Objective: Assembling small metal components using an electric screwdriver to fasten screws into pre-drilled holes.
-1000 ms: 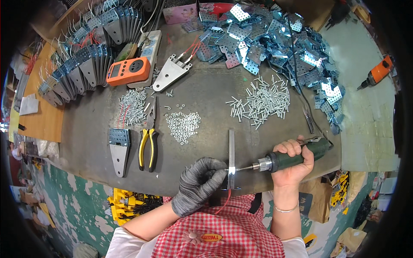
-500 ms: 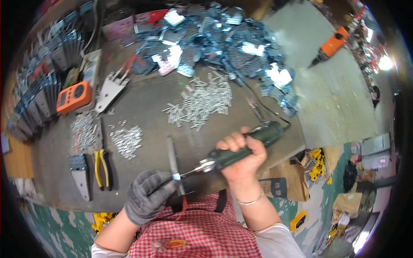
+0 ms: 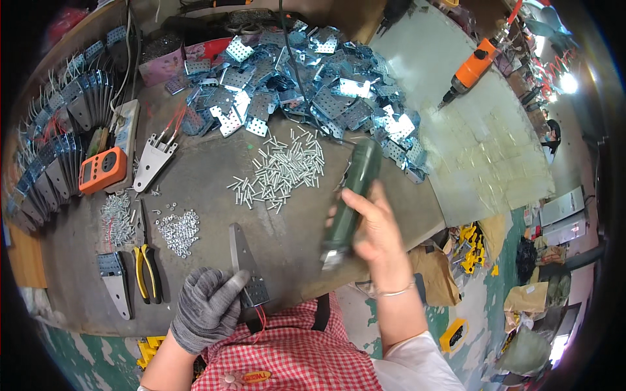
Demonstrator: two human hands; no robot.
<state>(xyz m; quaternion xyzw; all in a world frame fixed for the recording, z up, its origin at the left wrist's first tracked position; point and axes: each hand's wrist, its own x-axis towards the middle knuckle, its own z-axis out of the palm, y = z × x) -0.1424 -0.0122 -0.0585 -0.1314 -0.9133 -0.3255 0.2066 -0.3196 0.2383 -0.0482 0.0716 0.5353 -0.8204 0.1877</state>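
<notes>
My left hand (image 3: pixel 207 306), in a grey knit glove, pinches the lower part of a tapered metal plate (image 3: pixel 240 251) at the near table edge. A dark perforated bracket (image 3: pixel 255 292) sits at the plate's wide end, and red wires (image 3: pixel 262 318) hang from it over the apron. My bare right hand (image 3: pixel 377 228) is wrapped round a green electric screwdriver (image 3: pixel 362 166). The tool stands steeply slanted, its metal nose (image 3: pixel 332 257) downward, blurred and apart from the plate. Beyond the plate lies a pile of screws (image 3: pixel 287 168); small nuts (image 3: pixel 178 232) lie to its left.
Blue-silver perforated brackets (image 3: pixel 332 104) are heaped at the back. On the left are yellow-black pliers (image 3: pixel 147 274), another plate with bracket (image 3: pixel 116 287), an orange meter (image 3: pixel 102 171) and stacked plates (image 3: pixel 55 163). An orange power tool (image 3: pixel 473 68) lies on the pale board (image 3: pixel 489 140) at right.
The screwdriver has lifted off the plate and swung from nearly level to steep, nose down. My left hand has moved slightly left, and the plate has turned from edge-on to show its broad face.
</notes>
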